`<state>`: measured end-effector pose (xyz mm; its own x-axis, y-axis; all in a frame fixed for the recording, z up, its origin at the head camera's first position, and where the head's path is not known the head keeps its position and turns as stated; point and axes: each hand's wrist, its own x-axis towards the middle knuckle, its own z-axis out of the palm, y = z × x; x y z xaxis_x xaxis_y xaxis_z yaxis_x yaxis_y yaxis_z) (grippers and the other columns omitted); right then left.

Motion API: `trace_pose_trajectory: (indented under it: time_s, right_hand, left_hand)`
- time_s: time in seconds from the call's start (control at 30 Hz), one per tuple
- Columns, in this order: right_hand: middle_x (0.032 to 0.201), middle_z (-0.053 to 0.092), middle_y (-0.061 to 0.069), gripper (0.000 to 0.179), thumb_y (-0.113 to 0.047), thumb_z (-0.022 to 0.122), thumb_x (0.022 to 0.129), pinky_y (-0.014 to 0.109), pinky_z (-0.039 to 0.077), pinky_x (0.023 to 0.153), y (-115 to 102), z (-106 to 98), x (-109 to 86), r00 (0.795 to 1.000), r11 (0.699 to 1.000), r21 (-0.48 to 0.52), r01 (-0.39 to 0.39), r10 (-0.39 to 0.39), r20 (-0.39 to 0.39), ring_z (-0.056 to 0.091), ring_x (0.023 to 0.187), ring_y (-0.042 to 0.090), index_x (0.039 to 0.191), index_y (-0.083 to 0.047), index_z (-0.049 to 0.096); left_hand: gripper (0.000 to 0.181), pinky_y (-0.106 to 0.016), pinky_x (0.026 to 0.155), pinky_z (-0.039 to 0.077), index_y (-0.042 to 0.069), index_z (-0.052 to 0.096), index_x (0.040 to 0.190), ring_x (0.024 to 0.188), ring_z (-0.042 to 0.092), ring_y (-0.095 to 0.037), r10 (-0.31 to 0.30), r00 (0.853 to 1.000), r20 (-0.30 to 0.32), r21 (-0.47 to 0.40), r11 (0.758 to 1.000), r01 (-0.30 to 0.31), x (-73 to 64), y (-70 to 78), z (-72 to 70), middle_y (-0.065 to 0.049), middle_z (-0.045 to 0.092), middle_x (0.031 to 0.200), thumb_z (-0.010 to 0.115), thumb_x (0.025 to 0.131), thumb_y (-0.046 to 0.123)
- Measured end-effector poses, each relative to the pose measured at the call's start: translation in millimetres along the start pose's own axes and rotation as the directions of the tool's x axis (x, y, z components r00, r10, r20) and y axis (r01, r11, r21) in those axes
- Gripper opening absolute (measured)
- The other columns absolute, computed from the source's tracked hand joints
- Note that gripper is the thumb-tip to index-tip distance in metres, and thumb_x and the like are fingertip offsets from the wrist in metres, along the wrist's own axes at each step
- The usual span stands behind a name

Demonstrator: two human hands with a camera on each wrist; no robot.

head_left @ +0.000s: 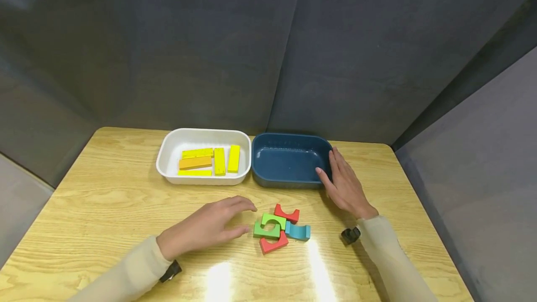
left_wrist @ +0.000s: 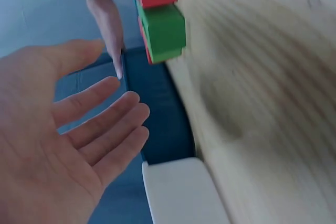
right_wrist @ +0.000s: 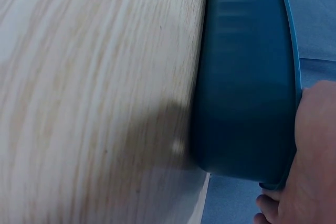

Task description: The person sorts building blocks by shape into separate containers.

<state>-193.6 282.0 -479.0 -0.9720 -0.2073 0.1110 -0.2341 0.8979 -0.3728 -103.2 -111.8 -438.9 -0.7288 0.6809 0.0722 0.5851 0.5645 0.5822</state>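
Dark blue and smooth, what looks like a plastic tray [head_left: 289, 184] stands towards the far edge of the wooden table [head_left: 105, 195], end to end with a white tray [head_left: 201, 180] that holds yellow blocks [head_left: 220, 162] and an orange block [head_left: 195, 162]. The right hand [head_left: 345, 186] holds the blue one by its right end, thumb over the rim and fingers along the outer wall. The left hand [head_left: 211, 223] hangs with thumb and fingers well parted and nothing between them, just beside a cluster of notched blocks on the near side: a dark green block [head_left: 266, 234], a lime block [head_left: 274, 217], a light blue block [head_left: 298, 234], an upper red block [head_left: 289, 218] and a lower red block [head_left: 274, 247]. I judge the tray light and fairly stiff, apt to slide on the tabletop if pushed; its rim offers the surest hold. The notched blocks look hard, light and hardly fragile, perhaps a little slick if painted; a thumb-and-finger pinch across the flat outer faces should serve better than the curved cutouts, though those crowding together leave little room for fingertips.
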Motion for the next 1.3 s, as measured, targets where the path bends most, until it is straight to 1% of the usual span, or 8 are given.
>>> trace_pose_trajectory:
  time_s: [0.1,0.23,0.43,0.63,0.73,0.9,1.17,1.3]
  right_hand:
    - [0.179,0.007,0.020,0.083,-0.054,0.038,0.114,0.062,0.014,0.131,0,0,0.1,1.000,1.000,-0.006,-0.005,0.005,0.004,0.011,0.165,0.040,0.170,0.002,0.013]
    - [0.179,0.007,0.020,0.083,-0.054,0.037,0.115,0.062,0.014,0.131,0,-1,0.0,1.000,1.000,-0.011,-0.007,0.007,0.009,0.011,0.165,0.041,0.170,0.002,0.012]
    - [0.179,0.008,0.021,0.084,-0.055,0.038,0.114,0.063,0.015,0.131,-1,-1,0.1,1.000,1.000,-0.008,-0.005,0.005,0.001,0.012,0.165,0.041,0.170,0.003,0.014]
    - [0.179,0.008,0.021,0.083,-0.055,0.037,0.114,0.063,0.016,0.131,0,0,1.0,1.000,1.000,-0.012,-0.001,0.001,-0.001,0.013,0.164,0.042,0.170,0.003,0.014]
    - [0.179,0.008,0.020,0.083,-0.054,0.038,0.114,0.063,0.016,0.130,0,0,0.8,1.000,1.000,-0.008,-0.001,0.001,0.001,0.012,0.165,0.041,0.170,0.003,0.014]
    - [0.179,0.008,0.020,0.083,-0.053,0.038,0.114,0.064,0.016,0.130,0,1,0.4,1.000,1.000,-0.005,0.003,-0.003,-0.001,0.012,0.164,0.042,0.170,0.003,0.015]
    - [0.179,0.008,0.020,0.084,-0.055,0.037,0.114,0.064,0.017,0.130,2,2,1.3,1.000,1.000,-0.015,0.010,-0.010,-0.001,0.013,0.164,0.042,0.169,0.004,0.014]
    - [0.179,0.007,0.020,0.084,-0.055,0.037,0.115,0.064,0.016,0.130,4,4,1.7,1.000,1.000,-0.015,0.009,-0.009,0.000,0.012,0.165,0.041,0.169,0.004,0.013]
  left_hand:
    - [0.041,-0.039,0.105,0.058,0.015,0.068,0.140,0.123,0.066,-0.015,0.014,1.000,0.027,-0.001,1.000,-0.014,2.3,2.1,6.7,0.003,0.066,0.140,0.075,0.103,0.031]
    - [0.041,-0.037,0.102,0.059,0.011,0.068,0.139,0.120,0.068,-0.015,0.015,0.998,0.056,0.017,1.000,-0.016,4.6,3.4,15.8,0.001,0.067,0.138,0.075,0.103,0.029]
    - [0.042,-0.034,0.097,0.061,0.007,0.069,0.138,0.114,0.071,-0.016,0.001,0.998,0.063,0.054,0.999,-0.004,8.1,4.7,24.5,-0.004,0.070,0.132,0.077,0.102,0.028]
    - [0.038,-0.031,0.089,0.063,0.004,0.072,0.132,0.102,0.072,-0.013,0.009,0.998,0.060,0.080,0.997,-0.014,12.7,6.1,28.0,-0.007,0.074,0.121,0.080,0.099,0.022]
    - [0.036,-0.029,0.084,0.063,0.004,0.074,0.128,0.096,0.071,-0.010,0.016,0.998,0.062,0.099,0.995,-0.022,14.7,6.6,30.1,-0.006,0.075,0.116,0.081,0.098,0.022]
    - [0.029,-0.027,0.077,0.062,0.006,0.075,0.121,0.088,0.069,-0.007,0.035,0.998,0.048,0.134,0.990,-0.041,17.0,7.8,33.5,-0.003,0.075,0.107,0.082,0.097,0.021]
    - [0.024,-0.025,0.074,0.061,0.008,0.076,0.117,0.086,0.069,-0.007,0.067,0.997,0.049,0.188,0.979,-0.075,19.6,9.1,34.9,-0.002,0.074,0.103,0.082,0.097,0.020]
    - [0.025,-0.025,0.074,0.061,0.008,0.077,0.118,0.087,0.069,-0.007,0.067,0.997,0.048,0.190,0.979,-0.075,19.6,8.2,35.4,-0.002,0.075,0.104,0.082,0.097,0.020]
